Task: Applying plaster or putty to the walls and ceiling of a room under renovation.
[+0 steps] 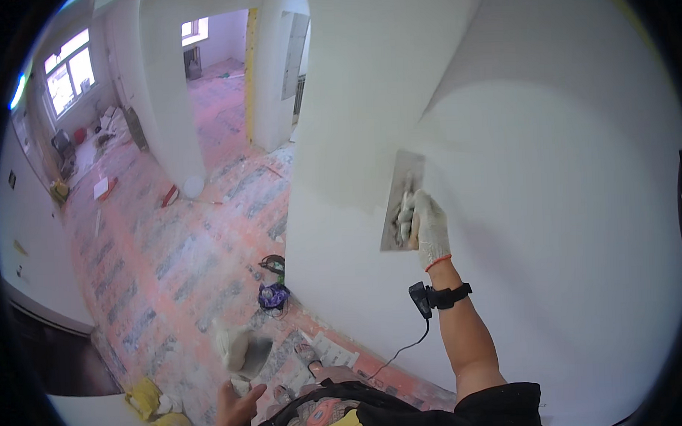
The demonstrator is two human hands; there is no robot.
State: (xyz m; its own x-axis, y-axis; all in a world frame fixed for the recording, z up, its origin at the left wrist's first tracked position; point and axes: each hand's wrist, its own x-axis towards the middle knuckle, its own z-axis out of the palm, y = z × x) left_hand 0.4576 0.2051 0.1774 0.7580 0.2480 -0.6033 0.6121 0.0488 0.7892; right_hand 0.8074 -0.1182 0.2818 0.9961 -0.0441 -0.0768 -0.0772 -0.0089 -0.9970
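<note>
Low and close in, the left hand sits just below a blurred, dark blade; whether its fingers close on the handle, I can't tell. Farther out, the gloved right hand is wrapped firmly round the handle of a steel trowel, up against the white wall. That trowel lies left of the knuckles, long axis near upright, top leaning right; the right hand is far nearer. Beyond, pinkish floor stretches toward a bright window.
</note>
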